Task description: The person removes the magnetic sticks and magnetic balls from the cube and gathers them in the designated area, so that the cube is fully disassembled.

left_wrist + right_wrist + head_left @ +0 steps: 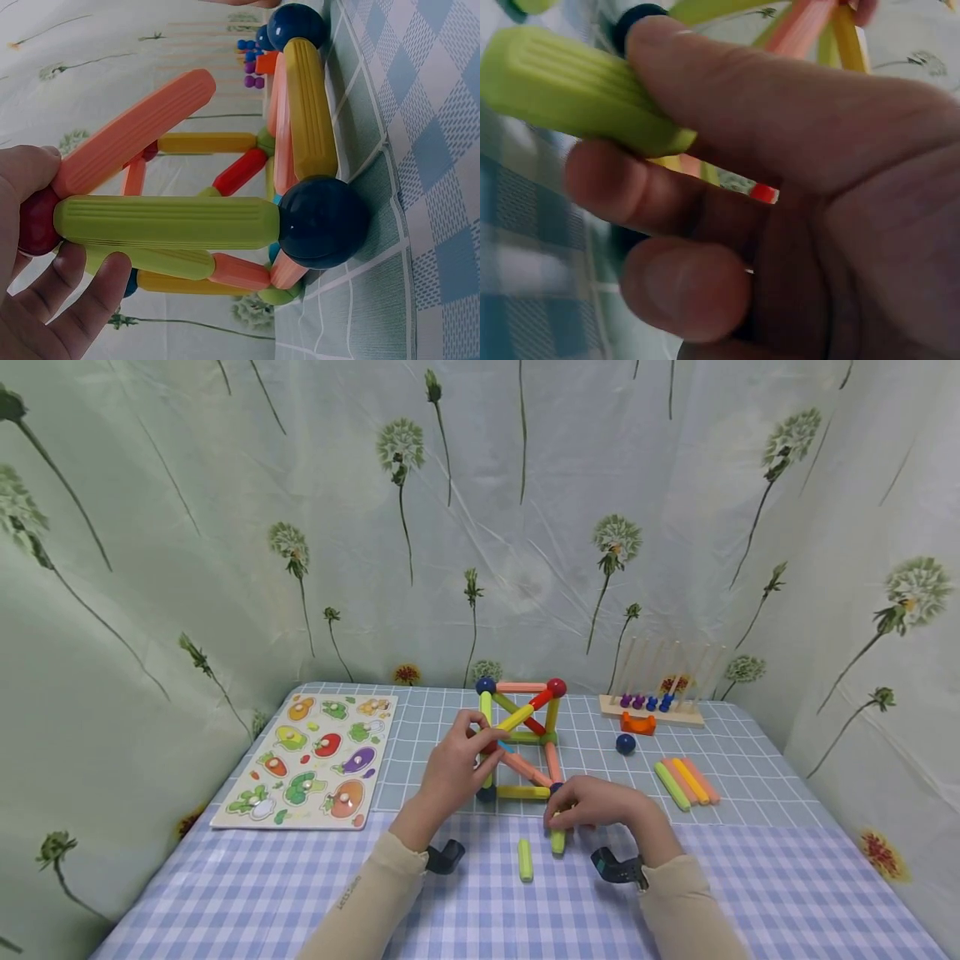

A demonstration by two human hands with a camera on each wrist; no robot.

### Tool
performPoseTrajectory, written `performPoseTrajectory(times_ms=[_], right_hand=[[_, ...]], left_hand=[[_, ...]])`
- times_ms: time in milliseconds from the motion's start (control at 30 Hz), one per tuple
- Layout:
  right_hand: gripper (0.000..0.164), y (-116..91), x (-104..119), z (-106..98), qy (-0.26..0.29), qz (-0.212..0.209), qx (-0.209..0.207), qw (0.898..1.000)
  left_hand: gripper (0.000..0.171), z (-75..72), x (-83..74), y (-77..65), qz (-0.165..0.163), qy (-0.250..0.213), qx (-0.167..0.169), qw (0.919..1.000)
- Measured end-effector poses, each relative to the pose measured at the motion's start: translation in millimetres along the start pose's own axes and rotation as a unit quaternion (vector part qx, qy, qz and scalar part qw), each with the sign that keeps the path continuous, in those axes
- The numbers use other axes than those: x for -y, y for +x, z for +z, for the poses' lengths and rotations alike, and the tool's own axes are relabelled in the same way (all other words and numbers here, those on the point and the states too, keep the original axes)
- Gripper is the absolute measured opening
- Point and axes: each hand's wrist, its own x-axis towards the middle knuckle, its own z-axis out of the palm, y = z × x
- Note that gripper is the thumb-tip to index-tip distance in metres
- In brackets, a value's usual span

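On the checked table [570, 914], a puzzle board [232, 820] is laid at the left, and near the middle a frame of coloured sticks and balls [523, 792] is stood upright. By the right hand [600, 802], a light green stick [562, 90] is pinched just in front of the frame; nearby, a second green stick [525, 860] is seen lying loose. By the left hand [452, 764], a red ball [37, 223] on the frame's near left side is gripped.

Room lies between the rod frame [525, 768] and loose blue ball [626, 743], right fingers [682, 289] blocking its near end
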Motion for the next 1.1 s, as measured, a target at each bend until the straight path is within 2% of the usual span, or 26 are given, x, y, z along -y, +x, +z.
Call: performPoseTrajectory(times_ms=[200, 433, 867, 967, 1100], right_hand=[[0.003, 5, 4, 9, -0.003, 0.008, 0.026, 1.0], [0.006, 9, 8, 15, 0.027, 0.03, 0.02, 0.999], [0.01, 16, 10, 23, 0.098, 0.025, 0.059, 0.993], [0.012, 16, 7, 22, 0.117, 0.024, 0.055, 0.991], [0.014, 15, 4, 18, 0.127, 0.007, 0.007, 0.992]], left_hand=[[0.022, -0.2, -0.2, 0.3, -0.002, -0.004, 0.001, 1.0], [0.022, -0.9, 0.4, 0.2, -0.002, 0.002, 0.001, 1.0], [0.022, 0.5, 2.0, 0.9, 0.009, 0.001, -0.002, 1.0], [0.022, 1.0, 1.7, 0.4, 0.008, -0.001, -0.001, 1.0], [0.022, 0.8, 0.9, -0.2, 0.004, -0.006, 0.0, 1.0]])
